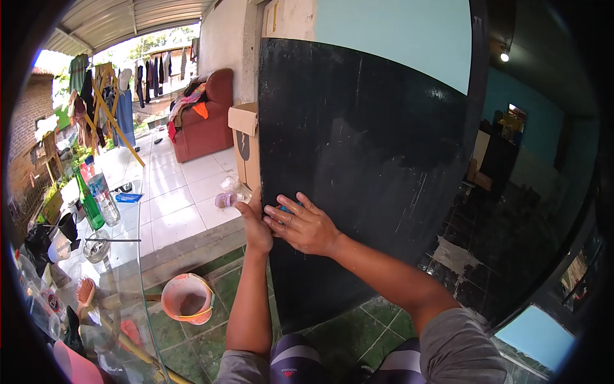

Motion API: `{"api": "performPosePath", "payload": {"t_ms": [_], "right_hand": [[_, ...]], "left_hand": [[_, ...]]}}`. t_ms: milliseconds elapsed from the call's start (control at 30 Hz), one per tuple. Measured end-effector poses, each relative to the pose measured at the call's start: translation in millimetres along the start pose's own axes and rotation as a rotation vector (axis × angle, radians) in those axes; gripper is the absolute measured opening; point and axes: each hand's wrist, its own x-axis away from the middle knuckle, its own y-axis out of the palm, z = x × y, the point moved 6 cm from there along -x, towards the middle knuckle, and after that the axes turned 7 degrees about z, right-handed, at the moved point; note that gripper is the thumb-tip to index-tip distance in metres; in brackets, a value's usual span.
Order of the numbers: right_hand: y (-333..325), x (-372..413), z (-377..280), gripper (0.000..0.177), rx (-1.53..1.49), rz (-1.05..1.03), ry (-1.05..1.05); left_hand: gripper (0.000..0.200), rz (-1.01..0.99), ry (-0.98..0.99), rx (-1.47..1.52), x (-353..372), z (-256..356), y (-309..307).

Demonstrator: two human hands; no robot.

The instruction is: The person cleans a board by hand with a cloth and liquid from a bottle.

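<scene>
In the head view, a door (364,141), black below and light blue above, stands upright in front of me. My left hand (257,229) is at its left edge with the thumb up; the other fingers are mostly hidden, and it appears to grip that edge. My right hand (306,225) lies against the black face near the same edge and looks wet. Under its fingers shows a bit of a small blue thing (283,207), mostly covered, so its kind cannot be told. Pale streaks and scuffs mark the black surface.
A pinkish bucket (187,299) stands on the green tiles. To the left, a glass table (131,269) bears a green bottle (88,200), a hairbrush (86,292) and other items. Behind are a cardboard box (245,147) and a red armchair (203,121). A dark room opens right.
</scene>
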Motion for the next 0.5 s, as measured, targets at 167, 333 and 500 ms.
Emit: {"api": "performPosePath", "payload": {"t_ms": [167,333,500], "right_hand": [[-76,-97,111,0.044,0.199,0.211,0.172],[-191,-13,310,0.037,0.592,0.629,0.650],[-203,11,329,0.046,0.546,0.820,1.027]], "left_hand": [[0.107,-0.188,-0.031,0.154,-1,9,11],[0.104,-0.185,0.063,0.102,4,15,14],[0.099,-0.175,0.046,0.093,14,17,10]]}}
